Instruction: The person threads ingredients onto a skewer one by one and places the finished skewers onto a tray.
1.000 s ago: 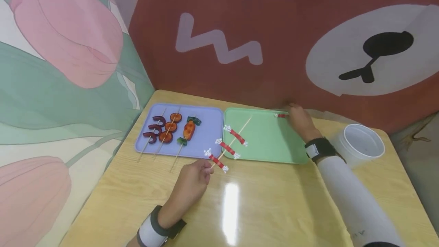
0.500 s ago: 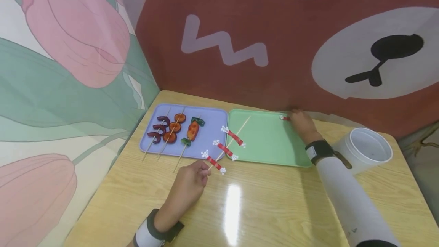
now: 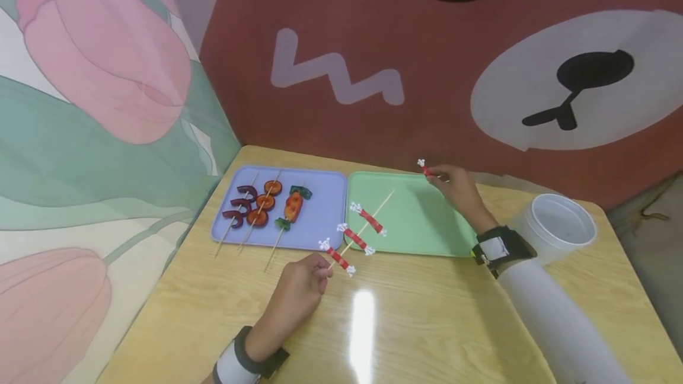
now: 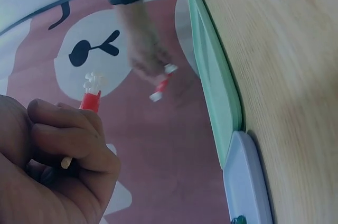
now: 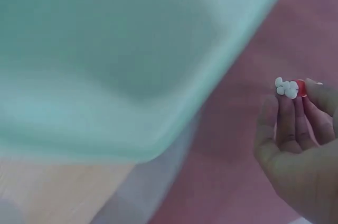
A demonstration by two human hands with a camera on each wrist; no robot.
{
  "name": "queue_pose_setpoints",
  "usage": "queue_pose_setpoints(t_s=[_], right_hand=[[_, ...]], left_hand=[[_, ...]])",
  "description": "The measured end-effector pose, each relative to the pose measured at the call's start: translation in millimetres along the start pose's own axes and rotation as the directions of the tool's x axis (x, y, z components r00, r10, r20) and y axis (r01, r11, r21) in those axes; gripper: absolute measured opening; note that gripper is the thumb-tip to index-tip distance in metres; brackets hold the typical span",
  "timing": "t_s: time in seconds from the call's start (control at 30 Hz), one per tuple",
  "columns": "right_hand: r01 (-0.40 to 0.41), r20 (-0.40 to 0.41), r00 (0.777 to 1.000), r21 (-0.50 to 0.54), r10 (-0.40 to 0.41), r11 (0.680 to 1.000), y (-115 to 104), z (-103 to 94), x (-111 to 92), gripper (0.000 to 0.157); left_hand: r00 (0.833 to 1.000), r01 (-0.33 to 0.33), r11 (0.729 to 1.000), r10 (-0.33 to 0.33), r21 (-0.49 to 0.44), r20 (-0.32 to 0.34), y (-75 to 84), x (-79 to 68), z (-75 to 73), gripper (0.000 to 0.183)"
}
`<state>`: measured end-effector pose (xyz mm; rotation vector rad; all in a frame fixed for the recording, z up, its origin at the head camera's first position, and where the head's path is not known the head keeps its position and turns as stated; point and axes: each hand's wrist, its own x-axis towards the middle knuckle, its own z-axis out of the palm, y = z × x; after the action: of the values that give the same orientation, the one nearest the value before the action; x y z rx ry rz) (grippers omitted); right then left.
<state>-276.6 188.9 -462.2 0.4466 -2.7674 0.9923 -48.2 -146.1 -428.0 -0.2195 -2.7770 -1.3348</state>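
My left hand (image 3: 299,289) pinches the lower end of a bamboo skewer (image 3: 385,199). Three red toy food pieces with white knobbly ends are threaded on it, the middle one (image 3: 355,238) spaced apart from the others. The skewer slants up over the green tray (image 3: 421,250). Above that tray's far edge, my right hand (image 3: 463,193) holds a loose red piece with white ends (image 3: 424,166) between thumb and fingers. In the right wrist view its white knobs (image 5: 287,87) stick out past the fingertips. The left wrist view shows the skewer's cut end (image 4: 66,162) poking from my curled fingers.
A purple tray (image 3: 325,218) to the left bears three loaded skewers, whose bare ends overhang its front rim. On the right stands a white plastic tub (image 3: 560,230), close to my right forearm. Painted walls border the wooden table (image 3: 421,325) behind and left.
My right hand has lifted the red piece from the green tray's far right corner and moved it left and up. The left hand keeps the skewer almost still.
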Motion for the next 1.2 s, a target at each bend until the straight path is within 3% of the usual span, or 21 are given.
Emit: queue_pose_setpoints(t_s=[0.2, 0.47, 0.93, 1.2], right_hand=[[-0.073, 0.017, 0.997, 0.188, 0.071, 0.979, -64.0, -22.1, -23.4, 0.032], [0.002, 0.03, 1.0, 0.232, -0.009, 0.973, -114.2, -35.8, -42.7, 0.034], [0.108, -0.059, 0.993, 0.102, -0.102, 0.989, -132.4, -34.1, -50.4, 0.028], [0.2, -0.09, 0.977, 0.046, -0.195, 0.979, -135.9, -30.2, -53.4, 0.023]], left_hand=[[0.999, -0.038, 0.999, 0.038, 0.02, 0.008, 5.1, 5.4, 6.0, 0.016], [1.0, -0.026, 0.999, 0.026, 0.04, -0.011, 9.3, 7.5, 4.4, 0.016], [1.0, -0.005, 0.999, 0.005, 0.036, 0.006, 14.3, 5.5, 2.1, 0.013], [1.0, -0.006, 0.999, 0.006, 0.034, 0.003, 15.0, 5.4, 1.9, 0.015]])
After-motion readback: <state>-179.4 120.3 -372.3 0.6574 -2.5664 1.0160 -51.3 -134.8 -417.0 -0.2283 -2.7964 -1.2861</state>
